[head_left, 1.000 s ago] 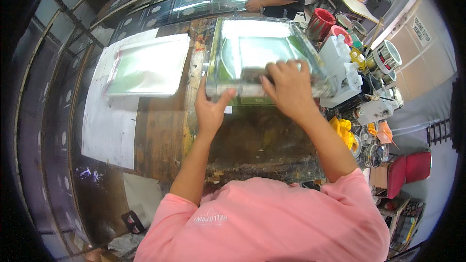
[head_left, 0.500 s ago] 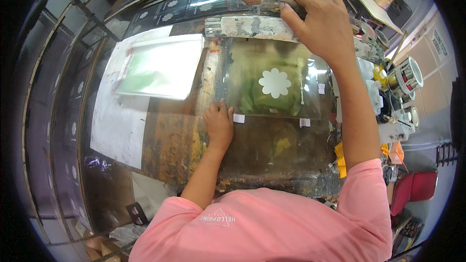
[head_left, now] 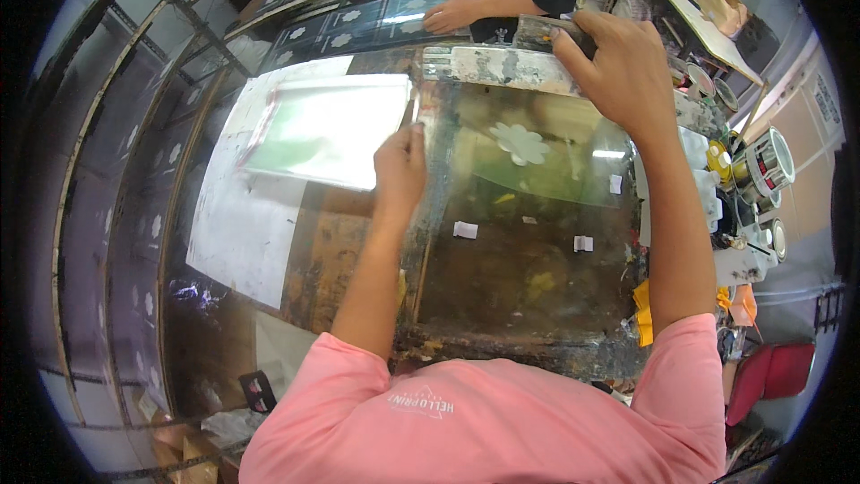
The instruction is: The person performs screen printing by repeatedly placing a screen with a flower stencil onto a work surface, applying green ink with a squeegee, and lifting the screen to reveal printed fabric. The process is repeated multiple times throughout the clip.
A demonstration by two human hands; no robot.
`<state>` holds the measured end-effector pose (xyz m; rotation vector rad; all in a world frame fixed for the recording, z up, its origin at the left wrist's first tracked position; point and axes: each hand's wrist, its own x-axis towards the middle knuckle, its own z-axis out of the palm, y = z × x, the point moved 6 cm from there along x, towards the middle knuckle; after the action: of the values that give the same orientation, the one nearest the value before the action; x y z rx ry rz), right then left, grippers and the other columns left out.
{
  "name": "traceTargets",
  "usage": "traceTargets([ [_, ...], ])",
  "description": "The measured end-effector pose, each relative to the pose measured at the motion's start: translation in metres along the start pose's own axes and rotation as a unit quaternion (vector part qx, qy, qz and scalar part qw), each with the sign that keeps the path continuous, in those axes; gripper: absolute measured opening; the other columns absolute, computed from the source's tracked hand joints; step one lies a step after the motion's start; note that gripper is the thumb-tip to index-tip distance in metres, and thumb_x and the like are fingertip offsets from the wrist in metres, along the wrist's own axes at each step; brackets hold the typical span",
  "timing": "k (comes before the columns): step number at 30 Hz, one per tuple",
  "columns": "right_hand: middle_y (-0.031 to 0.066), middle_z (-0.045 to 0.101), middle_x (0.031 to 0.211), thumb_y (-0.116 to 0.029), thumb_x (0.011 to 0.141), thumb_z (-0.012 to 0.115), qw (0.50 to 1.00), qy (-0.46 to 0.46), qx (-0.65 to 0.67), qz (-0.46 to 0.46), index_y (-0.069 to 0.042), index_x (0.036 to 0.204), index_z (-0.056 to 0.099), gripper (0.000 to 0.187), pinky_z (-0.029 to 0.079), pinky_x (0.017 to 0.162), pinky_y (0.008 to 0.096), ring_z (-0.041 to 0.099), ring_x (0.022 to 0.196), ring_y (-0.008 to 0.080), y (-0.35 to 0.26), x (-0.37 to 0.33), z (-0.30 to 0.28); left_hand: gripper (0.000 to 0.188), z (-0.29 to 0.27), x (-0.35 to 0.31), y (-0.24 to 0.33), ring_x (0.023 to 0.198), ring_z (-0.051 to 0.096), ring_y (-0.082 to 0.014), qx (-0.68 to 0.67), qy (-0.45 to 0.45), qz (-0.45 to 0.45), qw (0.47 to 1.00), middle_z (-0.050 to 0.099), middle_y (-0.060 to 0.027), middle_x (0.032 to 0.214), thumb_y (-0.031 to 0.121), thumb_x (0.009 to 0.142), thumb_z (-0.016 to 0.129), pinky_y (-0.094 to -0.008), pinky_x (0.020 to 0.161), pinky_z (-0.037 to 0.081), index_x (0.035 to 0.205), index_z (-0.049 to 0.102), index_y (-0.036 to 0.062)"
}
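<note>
My right hand is closed on a dark, paint-smeared block at the far edge of the work surface. Just below it runs a pale paint-stained bar. In front of the bar, a clear plastic sheet with a white flower print sits tilted and curved over the dark glossy board. My left hand has its fingers curled at the right edge of a stack of clear plastic sheets, seemingly pinching a sheet's edge. Its fingertips are partly hidden.
White tabs lie on the board. Under the stack is a large white paper. Opposite me a person's hand is near racks holding flower-printed sheets. Paint cans and white bottles crowd the right side; metal racks stand left.
My left hand has moved up from the board's left edge to the stack. The flower-printed sheet has shifted away and lifted from the tabs. My right hand keeps its hold.
</note>
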<state>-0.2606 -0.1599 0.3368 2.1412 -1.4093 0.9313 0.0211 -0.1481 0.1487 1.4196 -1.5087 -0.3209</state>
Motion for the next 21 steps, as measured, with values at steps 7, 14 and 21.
traceTargets([
  [7, 0.0181, 0.072, 0.092, -0.043, 0.097, 0.065, 1.0, 0.003, -0.011, 0.003, -0.002, 0.104, 0.075, 0.043, 0.045, 0.087, 0.0448, 0.067, 0.087, 0.0368, 0.0, -0.005, 0.002, 0.036, -0.075, 0.064, -0.091, 0.069, 0.069, -0.0341, 0.077, 0.028, -0.036, 0.996, 0.071, -0.0243, 0.077, 0.029, 0.105, 0.065, -0.0423, 0.071, 0.053, 0.101, 0.079, -0.0035],
  [14, 0.0188, 0.072, 0.092, -0.044, 0.098, 0.064, 1.0, -0.019, -0.02, 0.016, -0.002, 0.102, 0.074, 0.043, 0.045, 0.085, 0.045, 0.067, 0.089, 0.037, 0.0, -0.004, 0.002, 0.04, -0.107, 0.129, -0.204, 0.077, 0.073, -0.0368, 0.106, 0.015, -0.134, 0.985, 0.076, -0.0225, 0.085, 0.032, 0.101, 0.066, -0.0433, 0.077, 0.055, 0.109, 0.077, -0.0058],
  [21, 0.0198, 0.072, 0.095, -0.043, 0.099, 0.064, 1.0, 0.009, -0.021, -0.001, -0.001, 0.101, 0.073, 0.044, 0.045, 0.084, 0.0449, 0.066, 0.089, 0.0388, 0.001, -0.01, 0.004, 0.072, -0.107, 0.032, -0.166, 0.149, 0.043, -0.0415, 0.298, 0.035, 0.034, 0.953, 0.046, -0.0228, 0.162, 0.046, 0.107, 0.059, -0.0573, 0.124, 0.029, 0.164, 0.041, 0.0056],
])
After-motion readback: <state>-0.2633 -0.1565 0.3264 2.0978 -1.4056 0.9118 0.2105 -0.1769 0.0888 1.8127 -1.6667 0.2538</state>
